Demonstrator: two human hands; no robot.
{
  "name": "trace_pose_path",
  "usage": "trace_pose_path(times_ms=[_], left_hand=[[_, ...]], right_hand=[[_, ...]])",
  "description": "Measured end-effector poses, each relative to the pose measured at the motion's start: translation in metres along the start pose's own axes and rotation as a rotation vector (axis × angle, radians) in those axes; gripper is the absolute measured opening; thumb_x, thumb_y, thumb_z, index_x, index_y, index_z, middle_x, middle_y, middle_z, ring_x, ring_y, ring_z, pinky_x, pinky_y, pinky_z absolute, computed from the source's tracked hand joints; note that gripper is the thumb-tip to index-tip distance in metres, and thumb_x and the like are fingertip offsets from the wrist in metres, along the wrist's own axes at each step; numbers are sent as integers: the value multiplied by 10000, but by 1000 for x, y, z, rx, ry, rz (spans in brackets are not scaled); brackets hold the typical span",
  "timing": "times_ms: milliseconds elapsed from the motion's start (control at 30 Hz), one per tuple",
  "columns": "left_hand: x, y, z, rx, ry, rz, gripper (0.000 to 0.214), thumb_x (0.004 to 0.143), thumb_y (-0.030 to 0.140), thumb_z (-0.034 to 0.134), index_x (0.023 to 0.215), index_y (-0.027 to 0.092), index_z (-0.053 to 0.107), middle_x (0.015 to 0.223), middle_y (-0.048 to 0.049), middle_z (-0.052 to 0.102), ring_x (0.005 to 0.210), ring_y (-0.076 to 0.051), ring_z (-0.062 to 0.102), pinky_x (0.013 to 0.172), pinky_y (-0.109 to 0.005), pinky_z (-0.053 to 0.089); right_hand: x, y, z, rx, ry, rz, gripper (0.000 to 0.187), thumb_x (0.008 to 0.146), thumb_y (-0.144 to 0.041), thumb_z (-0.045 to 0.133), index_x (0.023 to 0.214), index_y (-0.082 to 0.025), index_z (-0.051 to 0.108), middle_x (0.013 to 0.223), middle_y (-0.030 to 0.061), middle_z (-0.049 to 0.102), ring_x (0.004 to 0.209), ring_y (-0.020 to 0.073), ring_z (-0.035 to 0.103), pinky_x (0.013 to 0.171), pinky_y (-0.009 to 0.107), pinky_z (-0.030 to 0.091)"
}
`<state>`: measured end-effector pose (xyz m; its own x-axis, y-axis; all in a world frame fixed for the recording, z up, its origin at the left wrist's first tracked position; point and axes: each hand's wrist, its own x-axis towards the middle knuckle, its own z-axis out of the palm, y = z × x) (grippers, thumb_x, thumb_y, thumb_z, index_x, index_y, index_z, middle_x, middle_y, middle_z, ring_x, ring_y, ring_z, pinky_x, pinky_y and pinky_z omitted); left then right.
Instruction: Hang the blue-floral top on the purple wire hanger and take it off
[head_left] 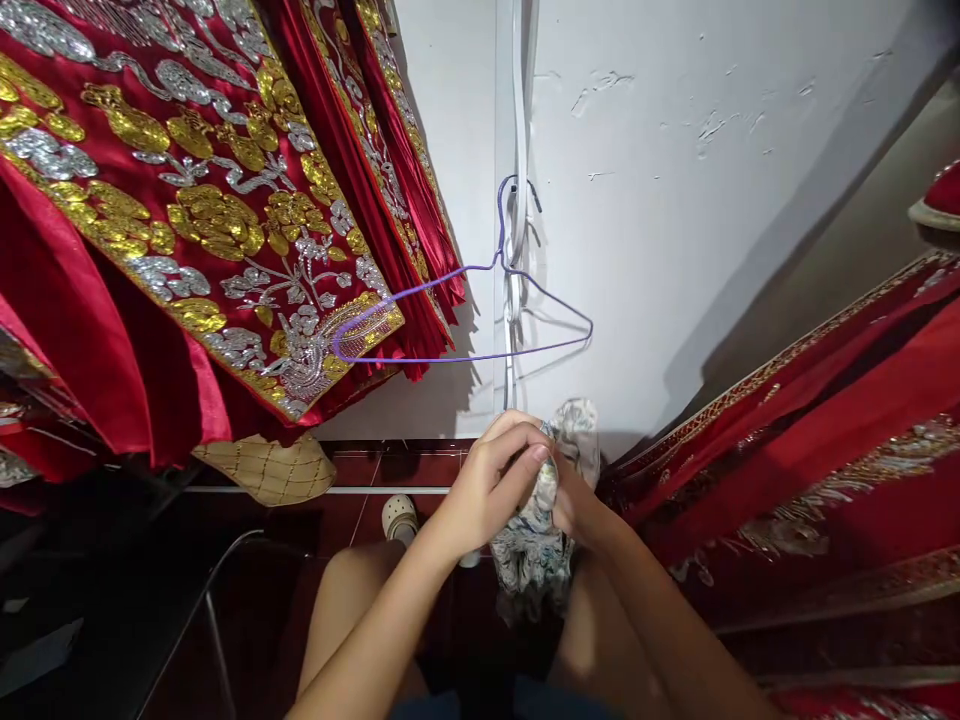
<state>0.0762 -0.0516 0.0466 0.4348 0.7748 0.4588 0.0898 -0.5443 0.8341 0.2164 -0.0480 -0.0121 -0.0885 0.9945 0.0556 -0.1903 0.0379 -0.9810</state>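
A bunched piece of patterned cloth [532, 560], pale with blue-grey and dark markings, hangs between my knees. My left hand [499, 480] is closed on its upper part, thumb and fingers pinching the fabric. Close against it, my right hand [574, 500] also grips the cloth, its fingers partly hidden behind the folds. Another fold of the cloth [577, 425] sticks up beyond my hands. Above them a bare purple wire hanger [465, 358] hangs from a hook on the wall, apart from both hands.
Red garments with gold and silver sequins [217, 220] hang at the left. More red embroidered garments [825, 480] fill the right side. A white cable [519, 100] runs down the white wall [712, 200]. A black table [90, 600] stands at lower left, near a beige clog [399, 515].
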Motion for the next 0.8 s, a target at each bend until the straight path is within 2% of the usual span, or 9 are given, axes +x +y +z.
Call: trace_pose_path(times_ms=[100,167,267,333,400,467,567,700,800], left_hand=[[-3,-3,-13,76,-60,-3,306,1001,399,482,1174,267,698,1294,-123,597,1210,-260,571,1007,-391,474],[-7,-11,-21,83,-95,10,385,1002,473,447,1201,264,703,1181,-123,675,1099,-257,637,915,-377,530],[-23,-29,-29,77,-318,-22,499,975,569,444,796,202,730,701,-44,658,646,-184,605,617,-274,512],[-37,-43,-39,165,-511,-143,534,929,590,521,598,181,612,544,7,528,489,-129,458,491,-233,385],[-50,-54,-57,344,-558,-272,532,868,574,613,518,183,529,475,29,429,435,-106,353,469,-239,295],[-59,-61,-82,525,-459,-335,537,827,561,655,466,194,503,436,25,401,412,-111,323,501,-259,294],[-59,-58,-122,716,-314,-331,427,842,554,634,575,222,657,547,-39,605,547,-196,537,677,-298,416],[-47,-38,-148,848,-178,-285,341,883,536,591,976,265,776,1092,-97,760,1096,-309,638,997,-403,431],[-42,-27,-151,900,-146,-327,425,883,601,552,935,242,773,1396,-112,625,1331,-343,514,1094,-488,387]], right_hand=[[-7,-12,6,167,-106,212,633,809,-814,480,676,-220,654,572,49,573,675,240,620,559,318,469],[-11,-26,2,195,-274,307,614,731,-815,584,654,-209,655,573,51,586,636,230,618,554,317,474],[-14,-55,-12,48,-599,319,433,630,-586,822,677,-181,675,636,36,630,618,187,595,598,305,477],[-14,-74,-23,-163,-679,262,290,645,-402,843,749,-167,709,705,33,668,637,180,597,615,301,479],[-11,-89,-33,-399,-551,152,154,684,-282,778,768,-168,719,727,30,684,641,186,602,586,287,469],[-2,-97,-42,-593,-254,25,65,697,-209,693,755,-180,704,645,5,644,566,168,562,510,261,421],[26,-95,-51,-697,129,-191,259,679,-177,643,928,-199,711,660,2,634,535,161,526,489,263,388],[82,-74,-54,-697,178,-479,519,713,-195,608,1229,-204,654,1149,107,686,933,257,614,728,334,467],[110,-56,-53,-718,149,-433,370,782,-229,530,1124,-191,668,1005,88,699,854,231,592,700,317,428]])
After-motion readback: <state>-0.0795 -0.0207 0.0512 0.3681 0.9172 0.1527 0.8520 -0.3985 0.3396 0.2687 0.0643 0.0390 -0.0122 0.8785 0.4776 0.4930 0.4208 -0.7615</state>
